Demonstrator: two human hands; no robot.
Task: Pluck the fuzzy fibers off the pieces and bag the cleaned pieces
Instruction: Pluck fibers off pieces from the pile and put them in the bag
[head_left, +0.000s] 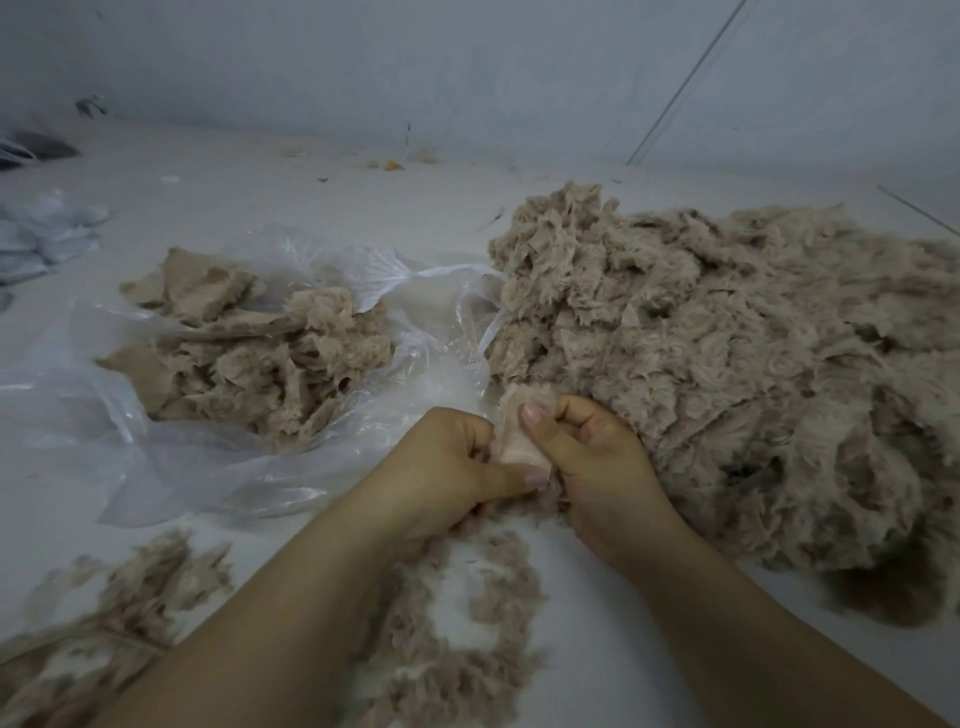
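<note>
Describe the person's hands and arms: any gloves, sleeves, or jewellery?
Both the left hand and the right hand are bare, with no gloves. No rings, watch or bracelet show. The forearms are uncovered as far as the frame's bottom edge, so no sleeve appears. The visible thumbnails are short and unpainted.

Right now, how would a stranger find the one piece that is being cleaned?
Start at the big fuzzy heap on the right. At its near-left edge, both hands meet. The small piece is pinched between left hand and right hand: alone lifted, showing smooth pinkish backing.
</note>
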